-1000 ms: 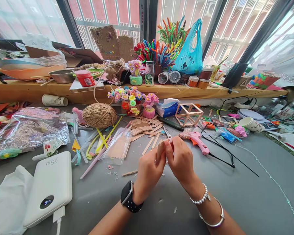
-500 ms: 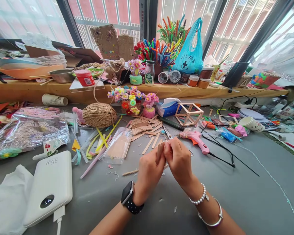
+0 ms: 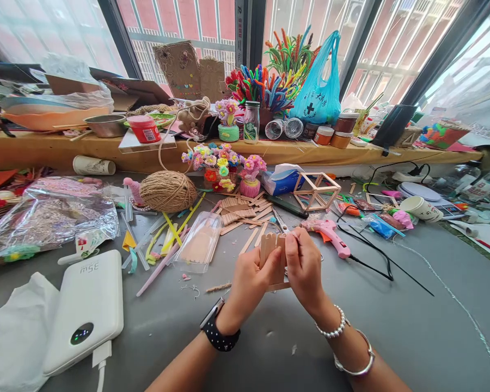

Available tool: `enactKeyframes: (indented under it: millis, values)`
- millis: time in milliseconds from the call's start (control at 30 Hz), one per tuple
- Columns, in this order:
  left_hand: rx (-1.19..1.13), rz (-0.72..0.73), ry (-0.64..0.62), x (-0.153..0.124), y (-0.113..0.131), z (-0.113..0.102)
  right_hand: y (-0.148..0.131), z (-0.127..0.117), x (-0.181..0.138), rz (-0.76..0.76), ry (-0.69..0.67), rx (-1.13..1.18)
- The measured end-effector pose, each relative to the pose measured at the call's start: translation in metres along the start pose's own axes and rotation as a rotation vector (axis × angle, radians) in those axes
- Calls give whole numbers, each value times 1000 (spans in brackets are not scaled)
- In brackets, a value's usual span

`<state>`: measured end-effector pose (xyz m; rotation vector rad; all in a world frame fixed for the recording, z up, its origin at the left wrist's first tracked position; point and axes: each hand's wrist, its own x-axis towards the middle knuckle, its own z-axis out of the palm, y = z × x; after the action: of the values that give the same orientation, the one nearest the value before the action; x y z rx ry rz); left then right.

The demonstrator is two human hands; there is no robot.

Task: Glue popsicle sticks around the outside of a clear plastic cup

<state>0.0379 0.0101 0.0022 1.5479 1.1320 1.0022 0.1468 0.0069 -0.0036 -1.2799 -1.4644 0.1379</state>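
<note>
A small panel of craft sticks [image 3: 268, 243] laid side by side stands upright between my hands. A crosswise stick shows along its lower edge. My left hand [image 3: 247, 280] is closed on the panel's left side, its thumb lying across the front face. At the right edge my right hand [image 3: 305, 267] is closed with thumb and finger pinched against the panel; whether a smaller thing sits in that pinch is hidden. Just beyond my fingers lie scissors [image 3: 280, 220], partly covered. A pink glue gun [image 3: 332, 235] rests to the right of my right hand.
Loose craft sticks [image 3: 251, 239], a clear plastic box [image 3: 199, 239] and a twine ball [image 3: 169, 191] lie beyond my left hand. A wooden stick frame [image 3: 317, 190] stands behind the glue gun. A white power bank [image 3: 87, 310] lies at the left.
The panel has turned from nearly edge-on to show its flat face. My left thumb now lies over its front, and my right hand has shifted slightly right.
</note>
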Motion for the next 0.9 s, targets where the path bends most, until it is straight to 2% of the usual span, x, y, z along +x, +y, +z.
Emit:
enactKeyframes:
  millis: [167, 267, 433, 600, 800, 900]
  values:
    - [-53, -15, -17, 2, 2, -2, 1, 0, -1, 111, -38, 92]
    - [23, 49, 4, 1, 0, -1, 0, -2, 2, 121, -94, 89]
    - [359, 251, 160, 1, -7, 0, 1, -3, 4, 43, -205, -103]
    - [349, 364, 133, 3, -8, 0, 4, -1, 0, -82, -155, -307]
    - [341, 327, 143, 4, -8, 1, 6, 1, 2, -159, -193, -321]
    - [356, 308, 148, 4, -8, -1, 5, 2, 3, -126, -242, -264]
